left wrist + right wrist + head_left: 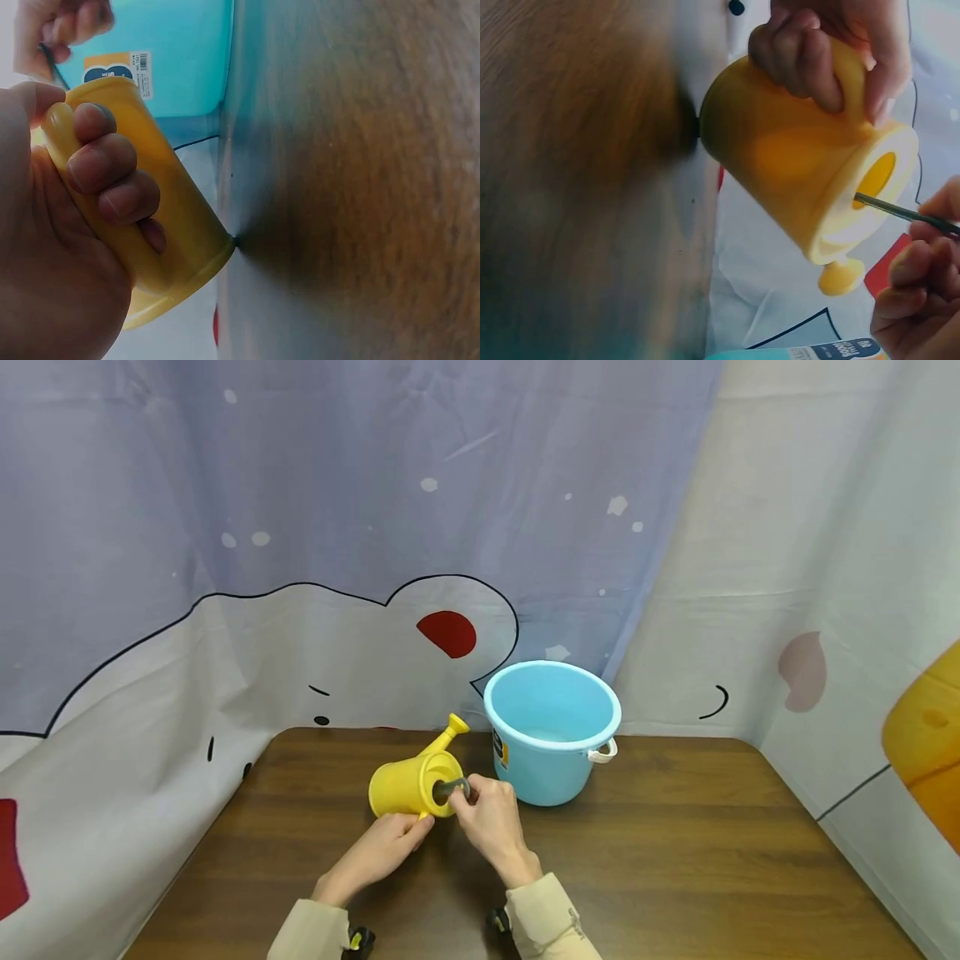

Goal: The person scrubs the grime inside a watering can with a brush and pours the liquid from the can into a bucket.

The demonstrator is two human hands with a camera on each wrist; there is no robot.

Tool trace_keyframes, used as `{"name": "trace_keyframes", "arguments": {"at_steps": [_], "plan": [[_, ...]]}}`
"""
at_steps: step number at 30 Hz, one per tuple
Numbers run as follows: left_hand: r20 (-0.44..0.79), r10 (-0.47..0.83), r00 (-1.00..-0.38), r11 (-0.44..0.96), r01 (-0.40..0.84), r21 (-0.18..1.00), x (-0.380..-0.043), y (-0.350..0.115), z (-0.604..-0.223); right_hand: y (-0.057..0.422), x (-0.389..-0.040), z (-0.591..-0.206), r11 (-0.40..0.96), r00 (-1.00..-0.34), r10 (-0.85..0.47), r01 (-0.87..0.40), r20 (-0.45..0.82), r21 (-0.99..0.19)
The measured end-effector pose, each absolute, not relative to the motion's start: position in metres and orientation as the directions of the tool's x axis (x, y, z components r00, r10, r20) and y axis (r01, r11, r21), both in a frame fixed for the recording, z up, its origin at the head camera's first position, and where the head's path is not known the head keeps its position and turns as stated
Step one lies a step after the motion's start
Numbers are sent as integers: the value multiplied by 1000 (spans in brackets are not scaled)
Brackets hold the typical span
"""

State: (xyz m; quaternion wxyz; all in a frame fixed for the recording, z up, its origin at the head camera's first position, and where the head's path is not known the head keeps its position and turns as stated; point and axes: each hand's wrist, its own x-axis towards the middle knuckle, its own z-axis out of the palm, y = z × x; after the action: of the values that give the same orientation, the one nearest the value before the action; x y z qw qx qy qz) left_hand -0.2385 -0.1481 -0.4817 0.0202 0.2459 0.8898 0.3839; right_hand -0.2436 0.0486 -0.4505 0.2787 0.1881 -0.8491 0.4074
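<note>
Right wrist view, unlike head, shows the left hand (821,56) curled round the handle (851,75). The watering can (772,146) tilts left of the right hand (491,818), which pinches a rod (900,211) in its mouth (877,174).

Light-blue bucket (542,773), brown wooden tabletop (690,852), printed cloth backdrop (375,485)

Far end of slim dark tool (889,207) is hiding inside yellow watering can (780,150); right hand (922,289), light-blue bucket (757,355) are running past right wrist view's edges.
</note>
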Motion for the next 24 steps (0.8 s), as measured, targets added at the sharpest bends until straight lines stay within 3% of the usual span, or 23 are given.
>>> {"name": "trace_keyframes", "arguments": {"at_steps": [5,13,24], "plan": [[155,451,-879,595,425,682,-239,-147,-481,49,-242,-446,552,-713,-62,-608,698,-571],[136,451,-882,594,410,692,-238,-146,-482,50,-239,-443,543,-720,-75,-610,690,-577],[119,452,-884,590,397,703,-238,-146,-483,48,-240,-447,613,-826,-142,-506,545,-607]]}}
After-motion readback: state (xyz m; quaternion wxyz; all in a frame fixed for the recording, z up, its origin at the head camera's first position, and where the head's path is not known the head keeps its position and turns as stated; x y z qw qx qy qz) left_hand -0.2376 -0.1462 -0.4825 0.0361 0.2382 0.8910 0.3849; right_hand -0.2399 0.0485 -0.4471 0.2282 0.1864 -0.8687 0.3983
